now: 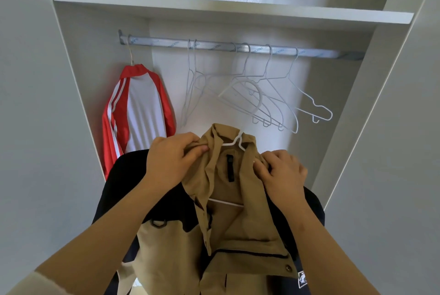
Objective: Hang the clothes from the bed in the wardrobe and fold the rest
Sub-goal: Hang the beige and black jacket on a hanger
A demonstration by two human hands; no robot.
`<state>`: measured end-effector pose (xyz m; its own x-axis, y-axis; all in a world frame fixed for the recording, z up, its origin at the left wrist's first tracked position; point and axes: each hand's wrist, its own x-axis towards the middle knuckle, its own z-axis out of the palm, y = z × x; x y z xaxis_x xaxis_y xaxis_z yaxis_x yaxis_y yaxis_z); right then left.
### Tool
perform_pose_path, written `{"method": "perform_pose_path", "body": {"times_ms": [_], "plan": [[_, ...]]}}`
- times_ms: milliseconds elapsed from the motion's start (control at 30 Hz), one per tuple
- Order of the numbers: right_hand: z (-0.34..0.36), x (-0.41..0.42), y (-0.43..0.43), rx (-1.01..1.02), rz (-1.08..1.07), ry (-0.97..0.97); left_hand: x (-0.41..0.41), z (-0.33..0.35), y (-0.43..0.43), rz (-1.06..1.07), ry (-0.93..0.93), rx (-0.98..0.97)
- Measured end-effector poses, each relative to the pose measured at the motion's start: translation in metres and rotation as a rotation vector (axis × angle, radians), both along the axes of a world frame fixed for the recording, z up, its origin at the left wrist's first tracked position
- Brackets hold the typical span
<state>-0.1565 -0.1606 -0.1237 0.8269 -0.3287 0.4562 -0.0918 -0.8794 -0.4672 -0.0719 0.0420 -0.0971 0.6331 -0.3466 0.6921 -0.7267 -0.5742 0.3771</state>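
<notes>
Head view, both hands, left hand (172, 158), right hand (282, 170), pinching tan cloth jacket (226, 199), white wire hanger (235, 142)

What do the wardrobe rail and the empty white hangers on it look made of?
Wardrobe rail: likely metal, silvery with a dull sheen, under printed wrap. Empty white hangers: thin wire, probably metal with a smooth white coating; one thicker one looks like plastic.

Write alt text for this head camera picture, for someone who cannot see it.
Two hands, left hand and right hand, grip the collar of a tan and navy jacket on a white hanger before an open wardrobe. On its rail hang empty hangers and a red and white jacket.
</notes>
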Motion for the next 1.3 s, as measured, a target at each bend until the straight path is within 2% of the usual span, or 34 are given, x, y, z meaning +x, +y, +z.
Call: {"method": "perform_pose_path", "body": {"times_ms": [67, 133, 267, 333, 533, 633, 867, 1000, 1300], "plan": [[-0.001, 0.0, -0.005, 0.002, 0.008, 0.044, 0.001, -0.001, 0.001, 0.015, 0.012, -0.023], [-0.001, 0.0, -0.003, 0.11, 0.039, 0.097, 0.005, -0.004, 0.001, -0.004, 0.069, -0.024], [-0.005, -0.001, 0.003, 0.172, -0.018, 0.169, 0.016, -0.014, 0.0, 0.01, 0.242, 0.162], [-0.008, -0.002, 0.005, 0.247, -0.041, 0.209, 0.022, -0.023, 0.0, 0.027, 0.321, 0.183], [-0.008, 0.001, 0.011, 0.701, 0.009, 0.346, 0.019, -0.04, 0.004, 0.021, 0.593, -0.094], [-0.003, 0.007, 0.025, 0.847, 0.061, 0.395, 0.021, -0.041, 0.011, 0.066, 0.702, -0.21], [-0.008, 0.031, 0.078, 1.008, 0.161, 0.493, 0.031, -0.034, 0.036, 0.136, 0.758, -0.361], [-0.006, 0.056, 0.109, 0.973, 0.279, 0.49, 0.049, -0.03, 0.055, 0.167, 0.741, -0.427], [0.009, 0.153, 0.156, 1.045, 0.43, 0.433, 0.151, -0.015, 0.085, 0.205, 0.697, -0.506]]}}
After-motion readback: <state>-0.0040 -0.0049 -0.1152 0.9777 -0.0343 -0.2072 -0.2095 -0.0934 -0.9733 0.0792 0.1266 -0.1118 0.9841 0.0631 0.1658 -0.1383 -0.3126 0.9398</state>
